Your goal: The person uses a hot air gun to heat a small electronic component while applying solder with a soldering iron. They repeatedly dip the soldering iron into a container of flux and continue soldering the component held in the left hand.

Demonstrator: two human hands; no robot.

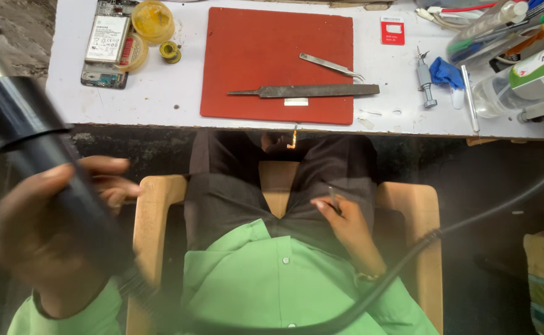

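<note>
From the head camera, looking straight down, the left hand (42, 242) is wrapped around the thick black handle of a hot-air tool (36, 161), fingers (107, 186) clenched on the barrel, which is blurred and lifted close to the lens at the left of the picture; its black cord (421, 248) loops across the green shirt and off to the right. The right hand (346, 226) rests on the dark trousers at the lap, fingers pinched on a thin dark stick-like tool (334, 201) that is too small to tell apart. Ahead lies the white desk (160, 93) with a red mat (259, 49) on it; on the mat rest a long flat metal file (309, 91) and a pair of tweezers (333, 66), well apart from both hands. At the far left of the desk lies an opened phone (106, 43) with its battery showing, beside round yellow tubs (153, 20) and a small reel of wire (171, 51). To the right stand a small screwdriver (426, 80), a blue cloth (447, 71) and clear bottles (520, 80). As a judgement, a steady hold would come from gripping the handle well back from the hot nozzle and keeping the cord free of the lap and the chair (154, 211).
</note>
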